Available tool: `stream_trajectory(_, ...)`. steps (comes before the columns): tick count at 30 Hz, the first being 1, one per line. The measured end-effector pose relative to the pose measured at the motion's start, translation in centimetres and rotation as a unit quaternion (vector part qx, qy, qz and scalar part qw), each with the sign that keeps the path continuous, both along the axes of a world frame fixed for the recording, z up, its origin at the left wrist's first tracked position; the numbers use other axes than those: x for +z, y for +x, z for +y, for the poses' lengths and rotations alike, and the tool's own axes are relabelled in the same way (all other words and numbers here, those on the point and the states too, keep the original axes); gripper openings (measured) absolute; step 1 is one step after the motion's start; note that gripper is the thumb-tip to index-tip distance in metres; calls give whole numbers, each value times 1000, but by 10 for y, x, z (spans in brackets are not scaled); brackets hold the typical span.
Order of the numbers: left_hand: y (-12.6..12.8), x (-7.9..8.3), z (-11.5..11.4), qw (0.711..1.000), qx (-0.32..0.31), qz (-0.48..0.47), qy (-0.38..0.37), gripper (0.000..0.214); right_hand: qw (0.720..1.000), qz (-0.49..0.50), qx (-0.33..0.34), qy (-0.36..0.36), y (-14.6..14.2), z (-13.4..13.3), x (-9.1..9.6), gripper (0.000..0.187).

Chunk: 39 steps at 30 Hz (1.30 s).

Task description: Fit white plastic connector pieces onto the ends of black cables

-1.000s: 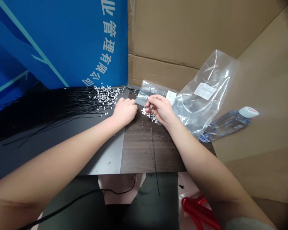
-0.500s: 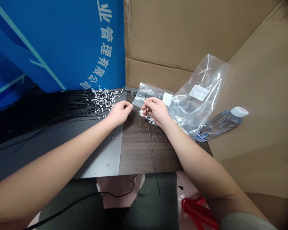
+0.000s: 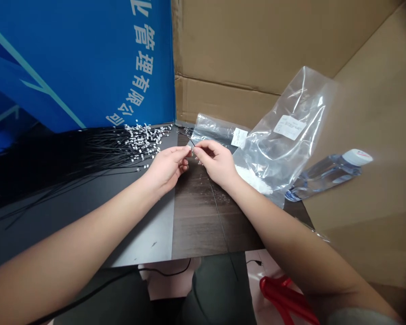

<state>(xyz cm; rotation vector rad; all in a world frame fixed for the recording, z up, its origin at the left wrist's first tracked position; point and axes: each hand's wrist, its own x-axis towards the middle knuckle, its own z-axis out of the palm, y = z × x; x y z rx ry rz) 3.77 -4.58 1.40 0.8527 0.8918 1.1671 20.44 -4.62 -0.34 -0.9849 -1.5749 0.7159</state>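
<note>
At the back of the table (image 3: 203, 230), close to the corner, I see 2 hands w/ their fingertips almost touching. The R hand (image 3: 216, 162) has thumb & finger pinched on 1 thin black strand (image 3: 219, 216); its top pokes up bw the hands, & its long tail hangs down past the near edge. The L hand (image 3: 171, 167) has thumb & finger pressed together right by that top; can't tell what's in them.

To the L is a big pile of black strands (image 3: 64, 153) w/ white ends (image 3: 144, 140), too many to count. To the R, 2 clear bags get in the way: 1 flat bag (image 3: 205, 126) & 1 big bag (image 3: 294, 149), each w/ 1 label. Next to the big bag is 1 bottle (image 3: 328, 176).

A blue board (image 3: 88, 58) & brown cardboard (image 3: 230, 40) block the back. Most room to move is twd the near edge, w/ a few crumbs (image 3: 219, 195) on the wood.
</note>
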Motion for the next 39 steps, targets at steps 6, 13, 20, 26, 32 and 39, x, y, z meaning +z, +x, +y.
stream_trajectory(6,4,4,-4,999,-11,-30,-33,24,996,-60,-26,62,0,-1,3,14)
stream_trajectory(13,-1,0,-1,1000,-14,17,-18,23,995,-73,-19,61,3,0,2,14)
stream_trajectory(20,-12,3,6,993,-51,94,53,28,995,-92,13,43,10,0,6,14)
stream_trajectory(26,-8,3,4,999,-34,41,1,23,991,-109,3,71,9,1,6,15)
stream_trajectory(32,1,6,-2,998,9,-37,-52,18,986,-118,-34,116,5,2,3,13)
stream_trajectory(39,4,7,-7,997,9,-54,-53,19,975,-167,-47,141,2,-2,7,15)
